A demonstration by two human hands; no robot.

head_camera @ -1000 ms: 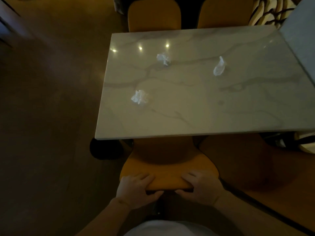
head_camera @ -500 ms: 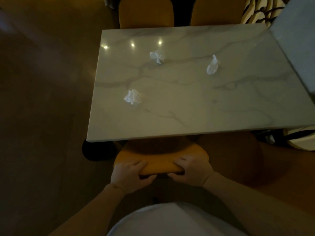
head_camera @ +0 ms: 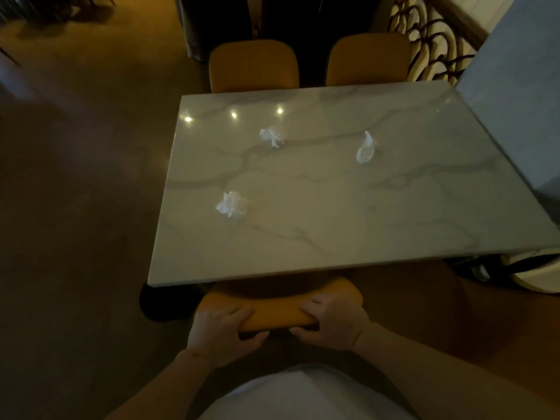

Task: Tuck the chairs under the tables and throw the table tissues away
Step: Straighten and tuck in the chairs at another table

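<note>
Head view is showing a marble desk (head_camera: 348,237) with three crumpled tissues lying on it: one (head_camera: 231,204) near the left edge, one (head_camera: 270,136) toward the far edge, one (head_camera: 366,147) right of it. Both hands are grasping the backrest top of an orange chair (head_camera: 281,313) at the near edge, its seat sitting under the desk. The left hand (head_camera: 219,333) and right hand (head_camera: 331,321) are curling around it. Two more orange chairs (head_camera: 254,65) are standing at the far edge.
</note>
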